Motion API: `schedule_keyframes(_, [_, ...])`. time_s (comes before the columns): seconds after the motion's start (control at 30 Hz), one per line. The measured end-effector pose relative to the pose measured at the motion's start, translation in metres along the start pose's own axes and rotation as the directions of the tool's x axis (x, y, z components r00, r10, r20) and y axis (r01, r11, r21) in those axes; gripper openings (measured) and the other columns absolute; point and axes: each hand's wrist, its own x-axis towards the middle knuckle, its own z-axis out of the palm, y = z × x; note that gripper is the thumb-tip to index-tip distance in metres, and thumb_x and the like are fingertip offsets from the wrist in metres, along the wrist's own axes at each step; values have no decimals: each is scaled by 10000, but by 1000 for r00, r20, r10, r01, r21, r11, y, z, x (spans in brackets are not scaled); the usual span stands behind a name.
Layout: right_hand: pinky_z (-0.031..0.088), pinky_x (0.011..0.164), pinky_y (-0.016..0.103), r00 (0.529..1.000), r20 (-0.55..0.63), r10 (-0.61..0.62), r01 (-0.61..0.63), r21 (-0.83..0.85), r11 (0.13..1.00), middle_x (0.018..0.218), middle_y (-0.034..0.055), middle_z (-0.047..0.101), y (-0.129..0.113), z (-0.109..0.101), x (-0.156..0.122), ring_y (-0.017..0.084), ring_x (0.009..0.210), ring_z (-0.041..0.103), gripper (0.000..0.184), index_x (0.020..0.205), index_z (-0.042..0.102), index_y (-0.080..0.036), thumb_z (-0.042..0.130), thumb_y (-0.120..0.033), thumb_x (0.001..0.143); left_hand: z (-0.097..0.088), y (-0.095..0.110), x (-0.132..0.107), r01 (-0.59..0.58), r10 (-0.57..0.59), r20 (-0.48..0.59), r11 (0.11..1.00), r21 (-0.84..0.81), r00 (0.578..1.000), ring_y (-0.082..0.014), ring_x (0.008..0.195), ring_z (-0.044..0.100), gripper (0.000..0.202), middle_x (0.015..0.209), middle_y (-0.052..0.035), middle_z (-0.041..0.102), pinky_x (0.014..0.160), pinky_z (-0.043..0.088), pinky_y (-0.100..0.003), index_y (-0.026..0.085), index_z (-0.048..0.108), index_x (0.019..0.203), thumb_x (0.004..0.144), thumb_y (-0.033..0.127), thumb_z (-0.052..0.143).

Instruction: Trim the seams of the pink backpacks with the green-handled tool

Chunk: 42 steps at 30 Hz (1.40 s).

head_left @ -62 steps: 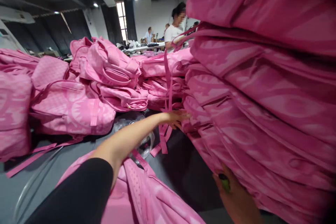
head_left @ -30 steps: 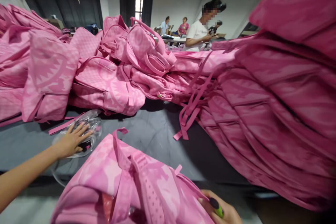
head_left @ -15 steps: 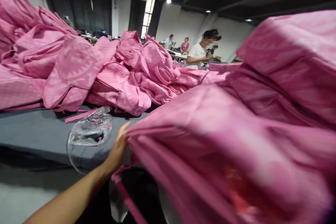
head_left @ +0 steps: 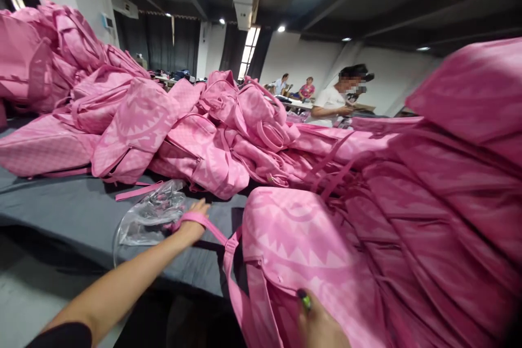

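One pink backpack (head_left: 291,228) is shown by the head view near the edge of the grey table (head_left: 89,206), beside the stacked bags (head_left: 432,217). From its cloth it is judged soft, rather light, not fragile, and best gripped by the strap (head_left: 215,231). Over the left hand (head_left: 196,218), loosely spread, this strap is passed; well apart, a green-and-black tool (head_left: 304,300) is held in the right hand (head_left: 322,325), before the backpack.

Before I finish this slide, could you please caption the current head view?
Pink strap across the left hand; right hand, holding a black-tipped green object, by a pink backpack.
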Motion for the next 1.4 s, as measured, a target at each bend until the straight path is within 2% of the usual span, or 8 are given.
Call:
schedule_keyframes(0.17, [391, 510, 286, 998, 59, 36, -36, -14, 999, 712, 88, 740, 0, 9, 36, 255, 634, 686, 345, 1097, 729, -294, 444, -394, 930, -60, 5, 113, -200, 199, 47, 883, 424, 979, -294, 1542, -5, 862, 1662, -109, 103, 1246, 27, -504, 236, 330, 1529, 769, 133, 721])
schedule_keyframes(0.3, [382, 526, 282, 996, 22, 88, -86, -80, 993, 734, 102, 746, -14, 13, 60, 250, 648, 685, 360, 1126, 729, -263, 438, -342, 931, -87, 16, 174, -250, 198, 153, 783, 569, 968, -420, 1518, 0, 1157, 1635, -240, 94, 1195, -35, -608, 141, 291, 1539, 558, 226, 899])
schedule_keyframes(0.57, [496, 654, 326, 968, 233, 97, -79, -85, 993, 964, 116, 771, -39, -3, 73, 295, 880, 732, 428, 1300, 641, -247, 412, -286, 941, -40, 80, 181, -452, 286, 367, 712, 537, 885, -338, 1498, 220, 872, 1616, -135, 280, 1189, 166, -596, 282, 382, 1486, 732, 462, 781])
schedule_keyframes(0.67, [529, 928, 378, 929, 338, -153, 83, 213, 974, 1311, 110, 661, -31, 3, 49, 292, 1204, 631, 542, 1438, 523, -252, 472, -312, 902, -49, 77, 194, -387, 277, 273, 715, 582, 922, -403, 1454, 288, 805, 1565, -227, 331, 1147, 217, -647, 171, 428, 1447, 765, 444, 756])
schedule_keyframes(0.83, [329, 1180, 450, 812, 388, -435, 141, 593, 792, 1523, 109, 451, -47, -5, 47, 295, 1448, 351, 648, 1440, 525, -241, 623, -408, 821, -59, 93, 209, -441, 438, 160, 674, 593, 885, -318, 1326, 472, 550, 1411, -210, 505, 1094, 386, -480, 103, 459, 1389, 915, 357, 572])
schedule_keyframes(1.03, [576, 852, 400, 899, 403, -170, -354, 899, 256, 1130, 141, 730, -76, -14, 94, 282, 990, 713, 555, 1171, 651, -194, 710, -585, 781, 22, 175, 226, -731, 696, 279, 515, 448, 661, -215, 1390, 391, 478, 1501, -54, 455, 1160, 305, -334, 222, 469, 1405, 929, 188, 460])
schedule_keyframes(1.17, [490, 501, 240, 812, 577, -92, -584, 805, -105, 702, 29, 691, -70, 32, 124, 171, 577, 664, 618, 939, 551, -188, 899, -527, 557, 57, 195, 253, -708, 667, 273, 562, 428, 693, -281, 1236, 545, 518, 1346, -120, 596, 1073, 404, -362, 136, 520, 1373, 861, 206, 560])
schedule_keyframes(1.4, [489, 494, 228, 772, 620, -139, -635, 762, -127, 663, 27, 668, -55, 61, 138, 167, 578, 666, 548, 828, 470, -204, 871, -516, 622, 3, 208, 302, -539, 551, 112, 722, 434, 827, -255, 1024, 666, 286, 1048, -81, 747, 889, 485, -327, 204, 746, 1065, 846, 304, 593])
